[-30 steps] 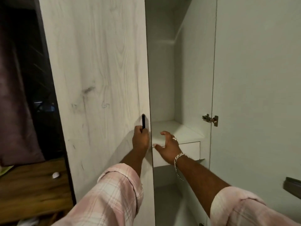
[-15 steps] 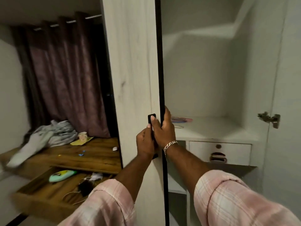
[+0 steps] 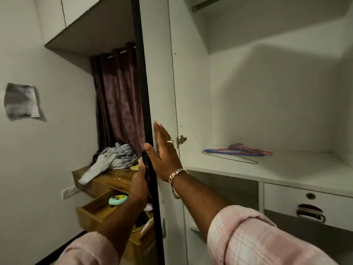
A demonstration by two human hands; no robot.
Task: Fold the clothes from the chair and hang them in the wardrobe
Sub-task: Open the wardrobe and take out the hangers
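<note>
The wardrobe door point(image 3: 162, 73) stood swung wide, seen almost edge-on, its dark edge running down the middle of the view. The left hand point(image 3: 140, 180) was curled round the black handle point(image 3: 144, 165) on the door's outer face, thumb up beside it. The right hand point(image 3: 164, 152) lay flat against the door's pale inner face, fingers straight and together, holding nothing; a ring sat on one finger and a chain bracelet point(image 3: 174, 180) on the wrist. Both forearms came out of rolled pink plaid sleeves point(image 3: 248, 236).

Inside the wardrobe point(image 3: 267, 92), a few wire hangers point(image 3: 238, 152), blue, pink and bare metal, lay in a loose pile on the white shelf point(image 3: 286, 169). Below the shelf sat a white drawer point(image 3: 305, 207) with a round keyhole and a recessed pull. A hanging rail point(image 3: 202, 5) showed at the top edge.

To the left of the door, a rumpled grey garment point(image 3: 112, 159) lay heaped on a wooden worktop point(image 3: 107, 178) in front of a dark purple curtain point(image 3: 118, 96), one end trailing over the front edge. Under it a wooden drawer point(image 3: 91, 213) hung open, with a mint-green object point(image 3: 117, 199) inside. A sheet of paper point(image 3: 21, 101) was stuck to the wall. No chair was in view.
</note>
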